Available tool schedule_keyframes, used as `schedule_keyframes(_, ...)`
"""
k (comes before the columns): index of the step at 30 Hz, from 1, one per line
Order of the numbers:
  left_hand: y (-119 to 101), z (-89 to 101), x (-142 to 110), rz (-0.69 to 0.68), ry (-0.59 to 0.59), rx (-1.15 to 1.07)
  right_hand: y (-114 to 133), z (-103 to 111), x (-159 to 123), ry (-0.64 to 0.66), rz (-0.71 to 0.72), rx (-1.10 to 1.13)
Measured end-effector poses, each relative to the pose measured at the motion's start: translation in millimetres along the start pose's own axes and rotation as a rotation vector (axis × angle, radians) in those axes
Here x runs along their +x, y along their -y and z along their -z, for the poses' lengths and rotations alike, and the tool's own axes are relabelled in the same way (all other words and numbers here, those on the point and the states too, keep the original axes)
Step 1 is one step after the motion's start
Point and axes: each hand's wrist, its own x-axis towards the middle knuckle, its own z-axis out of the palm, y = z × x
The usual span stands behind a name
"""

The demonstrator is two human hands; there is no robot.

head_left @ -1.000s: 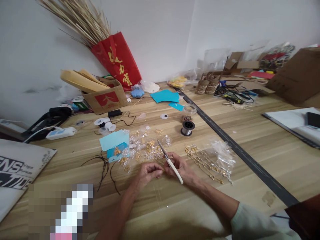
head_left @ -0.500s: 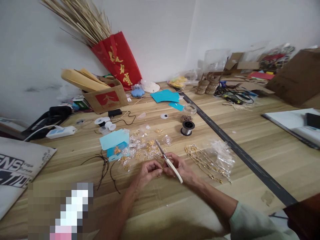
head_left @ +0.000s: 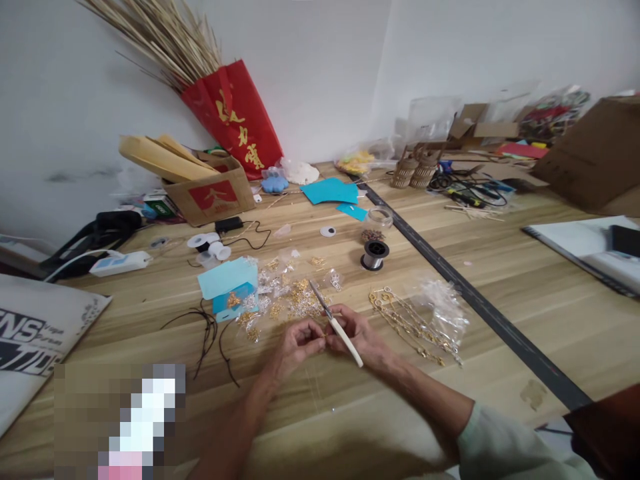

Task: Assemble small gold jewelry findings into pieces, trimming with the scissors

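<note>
White-handled scissors [head_left: 346,341] rest across my right hand [head_left: 356,333], held with the blades pointing up and away to the left. The fingertips of that hand meet those of my left hand [head_left: 303,340], which is closed in a pinch. Between them shows a tiny gold-coloured piece [head_left: 325,336], too small to name. A thin clear thread [head_left: 314,387] trails below the hands, with a small shiny bit [head_left: 333,409] near its end. Just beyond the fingers lie gold and silver jewellery findings [head_left: 305,297] on clear plastic bags.
Gold and silver chains [head_left: 407,327] lie right of my hands beside a crumpled plastic bag [head_left: 443,310]. A wire spool [head_left: 375,255] and a glass jar [head_left: 379,219] stand ahead. Black cords [head_left: 205,340] and blue cards [head_left: 227,277] are on the left. A dark strip [head_left: 465,293] crosses the table.
The view has shifted very slightly. Both hands keep the same pose, with the scissors still in the right hand.
</note>
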Motion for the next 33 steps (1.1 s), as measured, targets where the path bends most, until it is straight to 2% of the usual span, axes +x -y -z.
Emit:
schedule_keyframes(8,5,4.0,-1,0.027,0.076,-0.063,-3,1,0,0.007,-0.006,0.010)
schedule_keyframes(14,8,6.0,0,0.025,0.067,-0.105,-1,-1,0,0.023,-0.005,0.006)
schedule_keyframes(20,3,8.9,3,0.046,-0.051,-0.203,-3,4,0,-0.015,0.008,-0.040)
schedule_keyframes(27,4,19.7,6,-0.004,-0.258,-0.344,11,16,-2,-0.101,0.054,-0.283)
schedule_keyframes(30,5,22.6,8,-0.017,-0.321,-0.418,19,19,-6,-0.048,0.043,-0.276)
schedule_keyframes(33,5,24.6,9,-0.034,-0.370,-0.483,22,22,-10,0.072,-0.037,-0.223)
